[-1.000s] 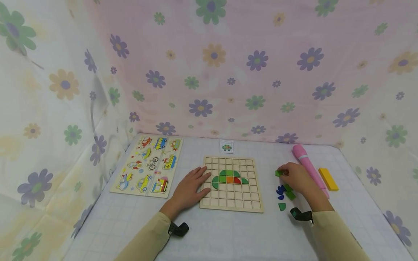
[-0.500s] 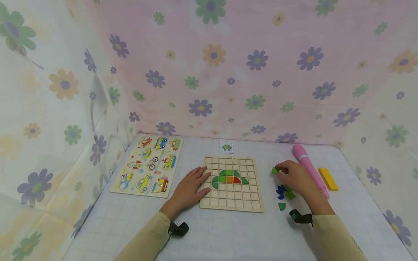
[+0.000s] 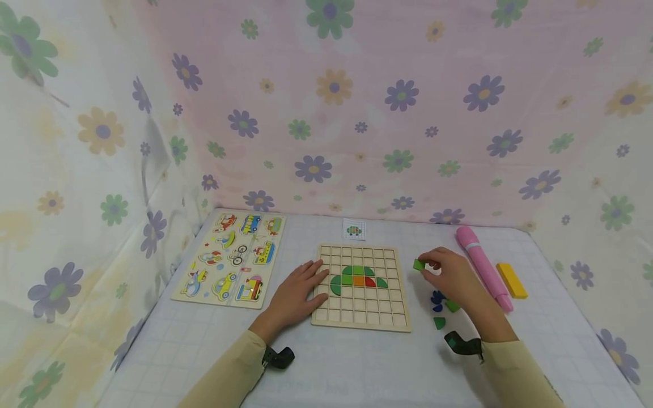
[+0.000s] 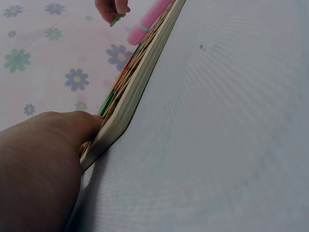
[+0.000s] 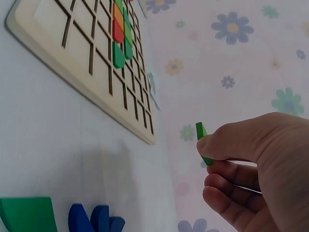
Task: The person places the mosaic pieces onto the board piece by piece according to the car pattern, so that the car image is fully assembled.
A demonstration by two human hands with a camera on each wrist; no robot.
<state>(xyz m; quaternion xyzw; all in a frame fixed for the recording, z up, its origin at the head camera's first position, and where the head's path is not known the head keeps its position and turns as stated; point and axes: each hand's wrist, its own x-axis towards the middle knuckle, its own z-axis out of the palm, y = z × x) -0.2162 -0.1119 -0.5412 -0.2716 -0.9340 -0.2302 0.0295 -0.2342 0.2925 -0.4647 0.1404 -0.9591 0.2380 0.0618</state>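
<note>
A wooden grid board lies on the table, its middle cells filled with green, orange and red tiles. My left hand rests with fingers spread on the board's left edge; in the left wrist view its thumb lies at the frame. My right hand pinches a light green square tile between thumb and fingers, just right of the board. In the right wrist view that tile is held edge-on above the table. Below the right hand lie blue pieces, a green square tile and a dark green quarter-round tile.
A small picture card lies behind the board. On the left is a vehicle puzzle board. A pink microphone-shaped object and a yellow block lie at the right. Flowered cloth hangs behind.
My right hand has carried the light green tile left, away from the loose pieces and toward the board. My left hand has stayed on the board's edge.
</note>
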